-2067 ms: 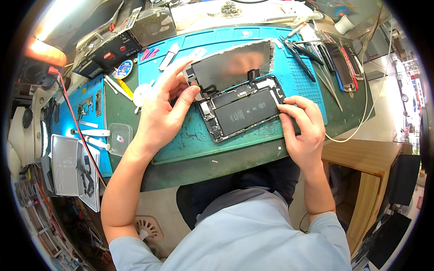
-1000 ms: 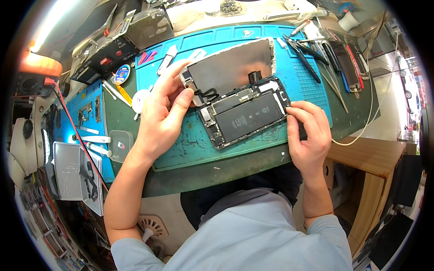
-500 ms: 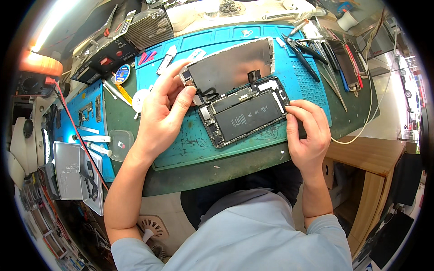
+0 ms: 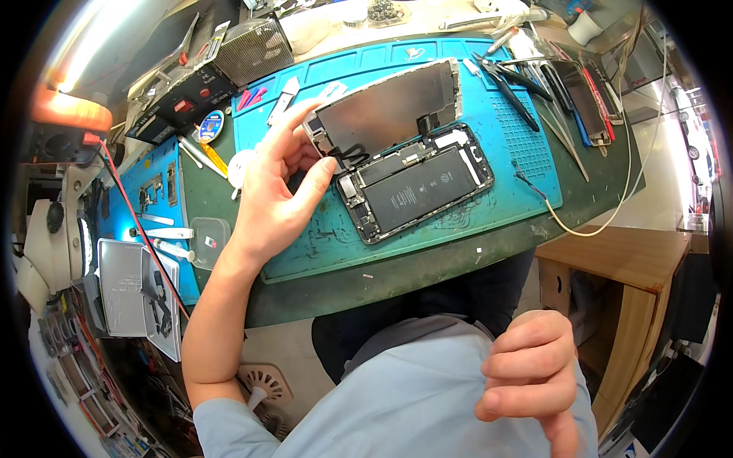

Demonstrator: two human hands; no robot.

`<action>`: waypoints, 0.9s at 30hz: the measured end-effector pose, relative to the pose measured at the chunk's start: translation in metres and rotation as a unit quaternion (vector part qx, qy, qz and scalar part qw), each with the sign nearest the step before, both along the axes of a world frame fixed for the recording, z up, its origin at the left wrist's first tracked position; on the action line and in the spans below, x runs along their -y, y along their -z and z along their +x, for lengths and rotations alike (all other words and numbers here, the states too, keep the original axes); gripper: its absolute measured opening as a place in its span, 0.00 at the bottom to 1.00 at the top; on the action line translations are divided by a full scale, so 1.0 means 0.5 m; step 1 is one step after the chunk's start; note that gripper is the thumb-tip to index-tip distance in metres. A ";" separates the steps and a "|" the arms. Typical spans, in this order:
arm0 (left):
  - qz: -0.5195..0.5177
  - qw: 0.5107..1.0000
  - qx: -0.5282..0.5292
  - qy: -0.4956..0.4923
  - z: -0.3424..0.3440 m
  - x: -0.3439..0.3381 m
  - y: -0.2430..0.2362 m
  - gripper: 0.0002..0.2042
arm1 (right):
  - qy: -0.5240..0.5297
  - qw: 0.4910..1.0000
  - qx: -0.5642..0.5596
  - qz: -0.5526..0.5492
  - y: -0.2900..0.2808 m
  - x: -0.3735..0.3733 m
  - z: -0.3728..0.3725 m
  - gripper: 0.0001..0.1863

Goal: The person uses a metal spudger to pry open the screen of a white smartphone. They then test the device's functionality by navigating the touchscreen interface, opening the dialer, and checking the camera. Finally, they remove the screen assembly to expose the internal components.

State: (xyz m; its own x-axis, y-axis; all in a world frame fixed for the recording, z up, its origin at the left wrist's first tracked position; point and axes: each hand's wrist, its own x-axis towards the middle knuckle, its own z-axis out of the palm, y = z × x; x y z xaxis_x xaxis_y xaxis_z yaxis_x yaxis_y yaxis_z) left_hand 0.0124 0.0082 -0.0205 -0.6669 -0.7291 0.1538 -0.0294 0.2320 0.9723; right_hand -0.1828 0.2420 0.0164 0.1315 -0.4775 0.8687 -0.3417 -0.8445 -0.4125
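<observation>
My left hand (image 4: 279, 187) grips the left end of a phone screen (image 4: 382, 107) between thumb and fingers, propping it tilted up. Black flex cables (image 4: 353, 155) near my thumb and at the right end hang between the screen and the opened phone body (image 4: 416, 187), which lies on the blue mat (image 4: 321, 248). A black battery fills much of the body, with circuit parts around it. Away from the phone, my right hand (image 4: 531, 370) is raised before my shirt, fingers curled closed. Whatever may be inside those fingers is hidden.
Black-handled pliers (image 4: 513, 91) and tweezers (image 4: 563, 141) lie right of the screen, beside more phone parts (image 4: 580, 99). A white cable (image 4: 584, 233) with bare ends reaches onto the mat. At left are a clear plastic box (image 4: 209, 243) and a grey case (image 4: 126, 286).
My right hand has let go of the phone body's right edge and drawn back toward my torso, its fingers curling. My left hand still grips the screen, which now tilts up more steeply.
</observation>
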 end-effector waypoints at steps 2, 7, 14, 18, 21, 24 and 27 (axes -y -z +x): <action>0.007 1.000 0.002 0.002 -0.002 0.001 -0.003 0.32 | 0.024 0.999 0.012 0.024 0.000 -0.008 0.011 0.25; -0.001 1.000 -0.002 0.000 -0.004 -0.002 -0.003 0.32 | 0.104 0.992 0.040 -0.063 -0.007 0.004 0.041 0.40; -0.004 1.000 0.009 0.000 -0.001 -0.001 -0.004 0.33 | 0.106 0.994 0.011 -0.018 -0.008 0.006 0.041 0.41; 0.000 1.000 0.004 0.005 -0.001 0.001 0.000 0.33 | 0.102 0.995 0.004 -0.016 -0.003 0.007 0.040 0.36; -0.002 1.000 0.000 0.003 -0.001 -0.001 0.000 0.32 | 0.100 0.991 0.059 -0.071 0.008 0.028 0.051 0.17; -0.003 1.000 0.002 -0.001 -0.001 -0.003 -0.003 0.30 | 0.087 0.991 0.069 -0.072 0.010 0.024 0.049 0.19; -0.009 1.000 0.013 0.003 0.001 0.000 -0.006 0.28 | 0.107 0.991 0.033 -0.079 0.015 0.033 0.042 0.21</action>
State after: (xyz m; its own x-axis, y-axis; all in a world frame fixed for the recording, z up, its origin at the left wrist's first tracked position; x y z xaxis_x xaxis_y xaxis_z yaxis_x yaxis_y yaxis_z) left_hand 0.0131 0.0083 -0.0175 -0.6755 -0.7222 0.1486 -0.0539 0.2493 0.9669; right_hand -0.1618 0.2253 0.0090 -0.0174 -0.3467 0.9378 -0.4969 -0.8109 -0.3090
